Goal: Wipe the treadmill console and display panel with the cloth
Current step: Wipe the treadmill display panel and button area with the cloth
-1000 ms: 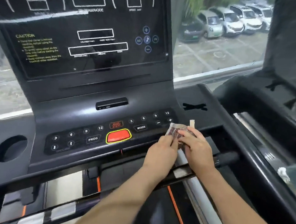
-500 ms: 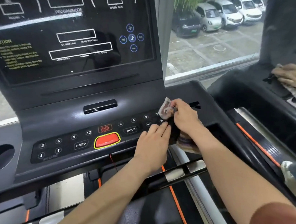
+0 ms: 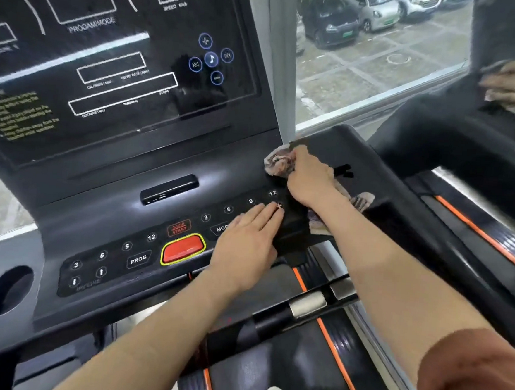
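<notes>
Daylight from the window (image 3: 380,81) glares on the display panel (image 3: 119,100); edges bend, possibly motion-blurred.

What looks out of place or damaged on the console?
Nothing looks damaged or spilled. One oddity: the left hand lies flat, partly covering the MODE key, and might press it; the right hand grips the cloth.

Your left hand (image 3: 246,242) lies flat over the keypad's (image 3: 117,261) right end, and your right hand (image 3: 309,180) grips the cloth (image 3: 278,162) on the console's right corner. Left of the red button (image 3: 183,248) the keypad lies uncovered. The display panel (image 3: 122,63) rises steeply behind, and the neighbouring treadmill's rail (image 3: 430,143) stands near on your right.
</notes>
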A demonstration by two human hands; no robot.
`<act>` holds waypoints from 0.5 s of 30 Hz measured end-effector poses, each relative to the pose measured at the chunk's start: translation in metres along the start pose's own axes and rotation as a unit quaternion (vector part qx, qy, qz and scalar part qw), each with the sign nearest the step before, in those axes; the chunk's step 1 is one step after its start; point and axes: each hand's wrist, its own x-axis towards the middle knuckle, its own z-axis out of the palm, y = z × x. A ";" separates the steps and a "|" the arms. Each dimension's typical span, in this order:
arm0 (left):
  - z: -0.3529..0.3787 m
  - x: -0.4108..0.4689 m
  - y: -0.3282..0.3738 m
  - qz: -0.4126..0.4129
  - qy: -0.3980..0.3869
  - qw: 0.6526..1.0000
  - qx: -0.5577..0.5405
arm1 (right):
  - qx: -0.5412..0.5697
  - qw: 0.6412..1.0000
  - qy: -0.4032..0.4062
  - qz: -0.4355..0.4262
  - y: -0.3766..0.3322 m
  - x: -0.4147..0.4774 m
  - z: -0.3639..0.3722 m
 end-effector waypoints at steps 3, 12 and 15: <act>0.004 0.002 -0.001 0.002 0.023 1.000 -0.002 | 0.024 0.999 0.039 -0.002 0.024 -0.053 0.002; -0.005 -0.059 -0.015 -0.079 0.076 0.990 -0.088 | 0.051 0.993 0.105 -0.003 0.031 -0.110 0.021; -0.011 -0.098 -0.039 -0.170 0.134 0.972 -0.095 | 0.050 0.994 0.094 -0.017 0.027 -0.117 0.021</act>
